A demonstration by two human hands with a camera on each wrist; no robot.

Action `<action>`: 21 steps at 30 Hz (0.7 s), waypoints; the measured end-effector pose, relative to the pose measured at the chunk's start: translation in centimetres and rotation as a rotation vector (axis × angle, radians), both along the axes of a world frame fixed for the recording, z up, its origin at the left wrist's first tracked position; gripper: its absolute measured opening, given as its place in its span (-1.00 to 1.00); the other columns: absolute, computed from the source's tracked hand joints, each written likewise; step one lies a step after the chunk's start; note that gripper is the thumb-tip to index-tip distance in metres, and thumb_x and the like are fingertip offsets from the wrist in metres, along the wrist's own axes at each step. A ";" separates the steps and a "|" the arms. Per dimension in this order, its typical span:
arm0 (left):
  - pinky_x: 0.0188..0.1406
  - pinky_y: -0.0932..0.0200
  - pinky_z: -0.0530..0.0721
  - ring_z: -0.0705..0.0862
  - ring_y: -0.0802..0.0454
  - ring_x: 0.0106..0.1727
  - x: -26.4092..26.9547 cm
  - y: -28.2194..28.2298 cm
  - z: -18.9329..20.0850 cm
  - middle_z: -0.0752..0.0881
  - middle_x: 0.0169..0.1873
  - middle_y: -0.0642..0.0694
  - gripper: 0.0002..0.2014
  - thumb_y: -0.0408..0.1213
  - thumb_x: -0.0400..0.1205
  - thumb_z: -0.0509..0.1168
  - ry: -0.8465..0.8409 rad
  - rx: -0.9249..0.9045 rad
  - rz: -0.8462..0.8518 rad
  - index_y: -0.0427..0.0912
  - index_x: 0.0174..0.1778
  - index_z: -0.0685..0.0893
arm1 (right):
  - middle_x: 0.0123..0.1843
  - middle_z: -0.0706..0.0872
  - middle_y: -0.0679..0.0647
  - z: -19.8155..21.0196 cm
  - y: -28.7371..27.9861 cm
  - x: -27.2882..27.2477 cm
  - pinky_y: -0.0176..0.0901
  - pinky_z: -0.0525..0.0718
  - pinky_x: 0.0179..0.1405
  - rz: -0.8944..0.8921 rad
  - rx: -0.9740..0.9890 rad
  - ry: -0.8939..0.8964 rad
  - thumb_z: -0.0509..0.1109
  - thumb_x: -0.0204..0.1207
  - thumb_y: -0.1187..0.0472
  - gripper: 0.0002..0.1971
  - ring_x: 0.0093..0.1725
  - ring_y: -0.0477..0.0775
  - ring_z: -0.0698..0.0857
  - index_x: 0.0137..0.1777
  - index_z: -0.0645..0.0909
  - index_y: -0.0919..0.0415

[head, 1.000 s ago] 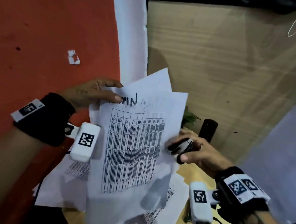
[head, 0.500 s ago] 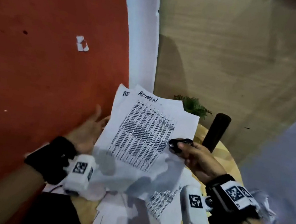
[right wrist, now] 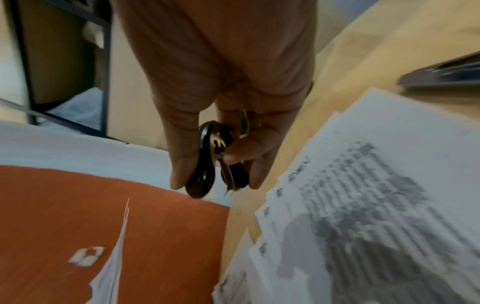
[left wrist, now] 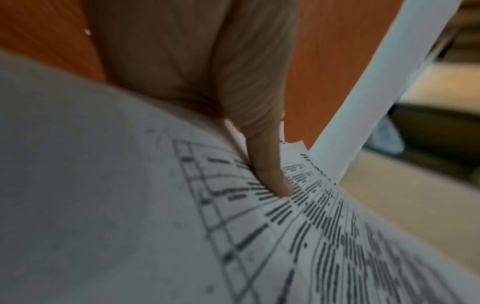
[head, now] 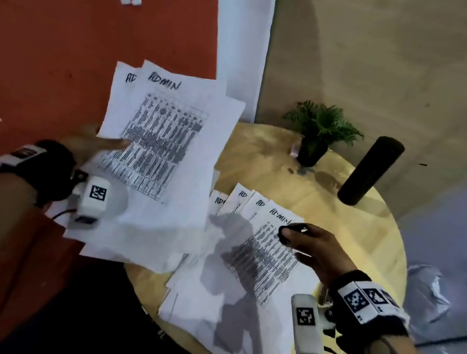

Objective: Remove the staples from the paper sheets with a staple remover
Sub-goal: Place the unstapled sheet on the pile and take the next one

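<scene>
A: Paper first: where do the sheets sit, and who has them?

B: The left hand (head: 94, 143) holds a loose bundle of printed sheets (head: 169, 138) out over the left edge of the round table (head: 338, 226), thumb on top and pinching them, the other fingers hidden underneath. The left wrist view shows that thumb (left wrist: 267, 164) pressed onto the printed grid.

A: And the staple remover?

B: It is in the right hand (head: 317, 253), a small dark staple remover (right wrist: 215, 158) squeezed between thumb and fingers so its jaws look closed or nearly so. That hand hovers over the fanned stack of sheets (head: 260, 257) lying on the table.

A: So which step is this?

B: It reads as a changeover between bundles: one set being carried off to the side, the tool kept ready. Whether the held sheets are free of staples cannot be told; no staple is clear in any view.

A: What does the next move ask for?

B: Probably setting the held bundle down apart from the stack, then finding a stapled corner, letting the jaws open, and sliding them under the staple while the left hand pins the paper flat
</scene>
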State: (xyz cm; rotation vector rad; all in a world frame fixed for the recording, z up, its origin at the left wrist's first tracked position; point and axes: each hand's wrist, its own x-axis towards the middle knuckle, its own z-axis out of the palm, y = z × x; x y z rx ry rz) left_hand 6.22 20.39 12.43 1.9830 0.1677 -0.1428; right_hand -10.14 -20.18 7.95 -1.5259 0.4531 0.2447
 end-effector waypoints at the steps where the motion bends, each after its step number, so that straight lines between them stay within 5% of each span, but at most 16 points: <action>1: 0.45 -0.10 0.37 0.48 -0.17 0.43 1.1 0.7 -1.8 0.65 0.32 -0.15 -0.41 -0.11 0.51 0.46 0.077 0.114 0.025 -0.26 0.41 0.49 | -0.30 0.77 -0.01 -1.0 -0.3 -0.3 -0.29 0.46 -0.33 -0.012 -0.008 0.037 0.52 0.38 0.23 -0.88 -0.20 -0.09 0.68 -0.11 0.68 0.17; 3: 0.47 -0.23 0.32 0.38 -0.30 0.52 2.5 1.2 -5.8 0.39 0.52 -0.34 -0.26 -0.19 0.53 0.45 0.154 0.236 0.005 -0.35 0.56 0.29 | -0.30 0.77 -0.02 -3.0 -0.7 -0.9 -0.26 0.49 -0.27 -0.029 -0.027 0.110 0.52 0.39 0.22 -0.89 -0.17 -0.07 0.68 -0.12 0.67 0.18; 6: 0.38 -0.26 0.46 0.55 -0.35 0.36 4.2 1.3 -12.1 0.55 0.38 -0.40 -0.26 -0.10 0.40 0.54 0.218 0.375 -0.061 -0.36 0.44 0.46 | -0.24 0.79 0.05 -5.4 -1.0 -2.2 -0.21 0.53 -0.22 -0.046 -0.051 0.182 0.52 0.39 0.25 -0.88 -0.15 -0.03 0.69 -0.13 0.67 0.23; 9: 0.39 -0.26 0.44 0.48 -0.37 0.41 5.3 0.3 -15.9 0.46 0.45 -0.41 -0.26 -0.22 0.49 0.50 0.255 0.469 -0.038 -0.38 0.53 0.35 | -0.16 0.79 0.11 -7.2 -1.5 -3.6 -0.18 0.55 -0.20 -0.052 -0.087 0.235 0.52 0.40 0.26 -0.86 -0.10 0.01 0.69 -0.09 0.68 0.27; 12: 0.47 -0.21 0.32 0.37 -0.37 0.50 5.7 -0.6 -17.1 0.34 0.53 -0.42 -0.26 -0.29 0.54 0.46 0.239 0.551 -0.027 -0.40 0.57 0.26 | -0.18 0.78 0.12 -8.3 -2.2 -4.7 -0.18 0.57 -0.24 -0.071 -0.114 0.261 0.51 0.41 0.31 -0.87 -0.11 0.03 0.68 -0.08 0.68 0.29; 18: 0.20 -0.22 0.48 0.54 -0.49 0.27 8.3 0.1 -15.7 0.54 0.30 -0.53 -0.43 -0.39 0.52 0.46 0.210 0.711 -0.068 -0.54 0.39 0.45 | -0.16 0.73 0.11 -10.7 -2.2 -4.5 -0.16 0.57 -0.16 -0.073 -0.118 0.322 0.46 0.48 0.29 -0.93 -0.13 0.02 0.65 -0.10 0.63 0.24; 21: 0.43 -0.28 0.33 0.42 -0.47 0.42 9.1 -0.7 -14.6 0.40 0.44 -0.52 -0.36 -0.40 0.54 0.44 0.156 0.740 -0.077 -0.47 0.50 0.35 | -0.32 0.56 0.16 -12.0 -1.8 -4.3 -0.19 0.40 -0.34 -0.095 -0.078 0.323 0.40 0.54 0.29 -0.85 -0.32 0.05 0.47 -0.25 0.55 0.22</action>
